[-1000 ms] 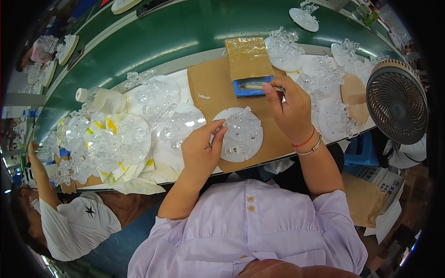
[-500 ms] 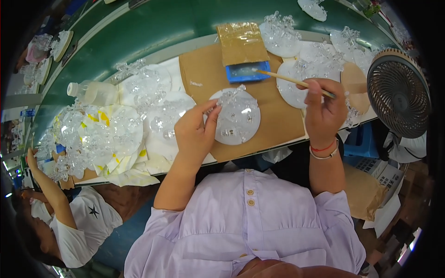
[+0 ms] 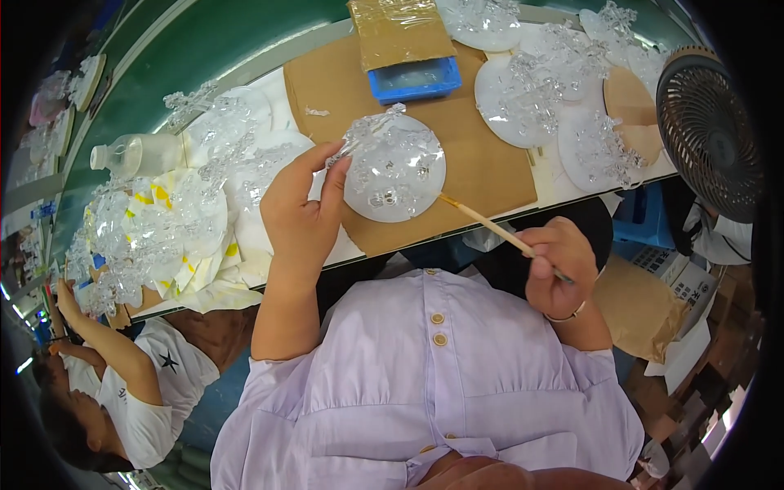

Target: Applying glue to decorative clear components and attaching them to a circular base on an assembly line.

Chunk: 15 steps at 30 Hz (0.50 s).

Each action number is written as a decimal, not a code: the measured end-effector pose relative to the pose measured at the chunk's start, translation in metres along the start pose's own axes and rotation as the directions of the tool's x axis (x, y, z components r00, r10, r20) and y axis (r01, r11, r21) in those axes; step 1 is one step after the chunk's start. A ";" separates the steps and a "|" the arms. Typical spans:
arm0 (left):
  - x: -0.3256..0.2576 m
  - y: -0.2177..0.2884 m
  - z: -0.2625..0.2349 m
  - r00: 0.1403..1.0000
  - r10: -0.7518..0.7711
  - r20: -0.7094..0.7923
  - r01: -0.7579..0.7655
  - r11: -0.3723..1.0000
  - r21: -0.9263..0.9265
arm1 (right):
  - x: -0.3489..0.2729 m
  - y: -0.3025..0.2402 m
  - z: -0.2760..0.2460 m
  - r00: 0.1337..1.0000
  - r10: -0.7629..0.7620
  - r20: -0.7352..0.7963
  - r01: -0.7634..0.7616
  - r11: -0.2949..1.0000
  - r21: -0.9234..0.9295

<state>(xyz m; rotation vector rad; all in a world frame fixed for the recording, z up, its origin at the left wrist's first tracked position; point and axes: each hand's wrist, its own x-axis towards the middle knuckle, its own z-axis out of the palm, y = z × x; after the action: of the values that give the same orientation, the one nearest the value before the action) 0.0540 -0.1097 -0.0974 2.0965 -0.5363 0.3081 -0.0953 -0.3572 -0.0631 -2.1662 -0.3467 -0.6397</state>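
Note:
My left hand (image 3: pixel 304 204) pinches a clear plastic piece (image 3: pixel 349 147) at the left edge of a round white disc (image 3: pixel 400 204). More clear figures and small shiny fittings sit on that disc; whether the pinched piece is joined to it I cannot tell. A thin wooden brush (image 3: pixel 494 229) is gripped in my closed right hand (image 3: pixel 559 265), off the table's front edge. Its tip lies right by the disc's lower right rim; whether they touch is unclear. Beyond the disc stands a shallow blue tray (image 3: pixel 415 79) of cloudy liquid, partly covered by a taped cardboard flap (image 3: pixel 400 34).
Brown cardboard (image 3: pixel 482 184) lies under the disc. Several discs with clear figures (image 3: pixel 523 98) stand right, near a black fan (image 3: pixel 709 135). To the left are a translucent bottle (image 3: pixel 139 155) and a heap of clear parts (image 3: pixel 163 220). Another person (image 3: pixel 155 384) works at far left.
My right hand has come down and toward me, bringing the brush tip from the blue tray to the disc's lower right rim. The left hand still pinches the clear piece. The whole view has shifted.

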 end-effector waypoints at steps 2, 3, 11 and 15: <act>-0.001 0.000 0.000 1.000 0.011 -0.003 -0.011 1.000 0.011 | 0.000 0.004 0.009 0.998 -0.064 0.025 0.063 0.998 0.021; -0.001 0.000 0.001 1.000 0.020 -0.014 -0.020 1.000 0.022 | 0.001 0.005 0.011 0.998 -0.059 0.022 0.058 0.998 0.019; 0.000 0.000 0.000 0.999 0.053 -0.008 -0.053 0.997 0.049 | 0.002 0.016 0.032 0.974 -0.183 0.131 0.191 0.980 -0.058; 0.000 -0.002 0.000 0.995 0.099 -0.013 -0.097 0.992 0.075 | 0.006 0.017 0.040 0.943 -0.300 0.147 0.316 0.943 -0.103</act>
<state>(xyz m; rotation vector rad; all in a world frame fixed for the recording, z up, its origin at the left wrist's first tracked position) 0.0549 -0.1090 -0.0992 2.1411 -0.6277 0.4073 -0.0695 -0.3354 -0.0915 -2.3004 -0.7461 -0.7102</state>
